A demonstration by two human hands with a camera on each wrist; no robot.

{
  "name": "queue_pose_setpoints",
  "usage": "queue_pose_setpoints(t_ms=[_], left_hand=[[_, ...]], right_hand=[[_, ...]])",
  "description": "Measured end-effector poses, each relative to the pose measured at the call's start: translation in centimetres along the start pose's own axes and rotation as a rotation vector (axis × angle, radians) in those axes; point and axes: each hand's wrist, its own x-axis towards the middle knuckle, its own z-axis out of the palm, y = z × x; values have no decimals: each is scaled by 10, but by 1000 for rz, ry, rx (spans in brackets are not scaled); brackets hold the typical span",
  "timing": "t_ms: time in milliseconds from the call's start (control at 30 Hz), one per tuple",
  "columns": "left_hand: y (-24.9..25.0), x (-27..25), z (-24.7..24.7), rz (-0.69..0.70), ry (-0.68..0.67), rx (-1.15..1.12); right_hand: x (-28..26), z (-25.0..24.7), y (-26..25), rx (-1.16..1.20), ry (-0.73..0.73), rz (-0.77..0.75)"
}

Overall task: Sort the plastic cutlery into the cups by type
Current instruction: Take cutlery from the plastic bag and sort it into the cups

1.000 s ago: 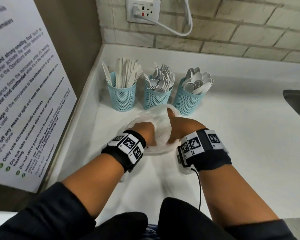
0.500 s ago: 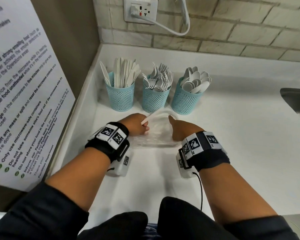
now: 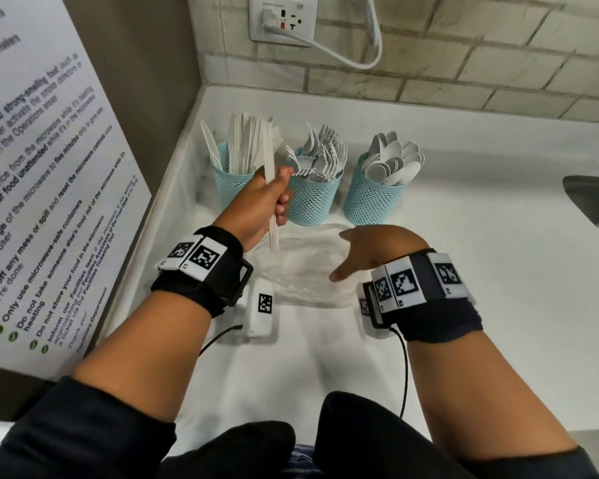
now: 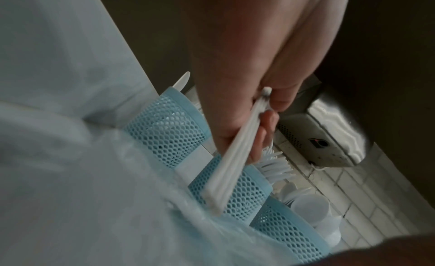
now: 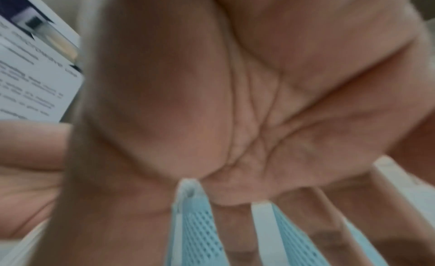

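1. My left hand (image 3: 260, 205) is fisted round a small bundle of white plastic knives (image 3: 269, 202), held nearly upright, handles hanging below the fist.
2. That bundle sits in front of the gap between the first two cups, its upper end overlapping the knives already standing in the left teal mesh cup (image 3: 227, 174). From the head view I cannot tell whether it touches that cup.
3. In the left wrist view the fingers (image 4: 263, 132) curl round the knife handles (image 4: 231, 169), which slant across the middle teal mesh cup (image 4: 237, 193).
4. My right hand (image 3: 370, 252) hovers flat and spread, holding nothing, palm down over a crumpled clear plastic bag (image 3: 301, 267) on the white counter (image 3: 481, 305). The right wrist view shows the palm (image 5: 259, 95) with fingers splayed.
5. The middle cup (image 3: 313, 202) holds white forks, the right teal mesh cup (image 3: 372, 202) white spoons. All three stand in a row near the back.
6. The bag lies just in front of the cups, between my hands.
7. Around: a white notice board (image 3: 49, 188) leans at the left, a wall socket (image 3: 282, 17) with a white cable (image 3: 360, 60) hangs on the brick wall, and a steel sink edge (image 3: 595, 198) shows far right.
8. My left hand hides the join between the left and middle cups.
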Motion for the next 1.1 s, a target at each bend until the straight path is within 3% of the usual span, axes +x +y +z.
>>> queue_pose_setpoints(t_ms=[133,267,333,700,1000,1100], left_hand=[[1,-4,0,-143,-87,-108],[-2,-7,0,-155,-134,-90],[-4,-8,0,-159,-160,-84],[-8,-15,1,-189,-201,-105],[2,-17,5,-227,-288,-101],[5,-14,0,-200,-277,-78]], right_hand=[[0,-15,-7,162,197,-56],[8,-22,-15,727,401,-200],[9,-21,-19,942,433,-242],[19,-14,-21,1269,410,-337],[22,-24,-28,1436,166,-496],[22,-36,-36,1378,162,-521]])
